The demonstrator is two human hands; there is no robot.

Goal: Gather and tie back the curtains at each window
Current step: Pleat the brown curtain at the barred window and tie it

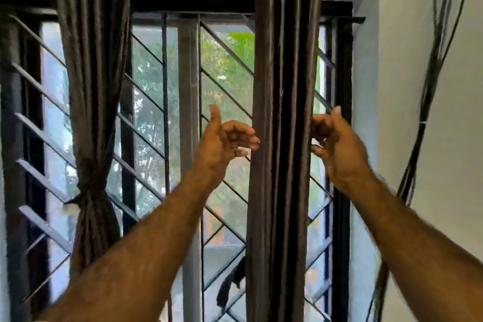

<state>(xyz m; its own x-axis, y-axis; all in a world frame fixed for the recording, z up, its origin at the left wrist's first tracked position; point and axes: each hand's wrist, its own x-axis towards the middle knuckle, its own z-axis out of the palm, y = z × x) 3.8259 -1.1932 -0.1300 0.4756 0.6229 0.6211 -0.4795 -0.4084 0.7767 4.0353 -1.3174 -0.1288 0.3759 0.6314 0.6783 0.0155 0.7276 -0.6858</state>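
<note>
Two dark brown curtains hang at a barred window (183,102). The left curtain (91,60) is bunched and tied with a band (87,197) at its waist. The right curtain (285,73) hangs loose as a narrow column of folds. My left hand (224,141) is at that curtain's left edge, thumb up and fingers loosely curled, the fingertips touching or nearly touching the cloth. At the right edge my right hand (337,144) mirrors it, thumb up and fingers curled beside the fabric. Neither hand plainly grips the cloth.
A black strip of cloth (232,282) hangs on the window grill low down, left of the right curtain. A bundle of dark cables (439,60) runs down the white wall at the right. The window's dark frame (342,138) stands just behind my right hand.
</note>
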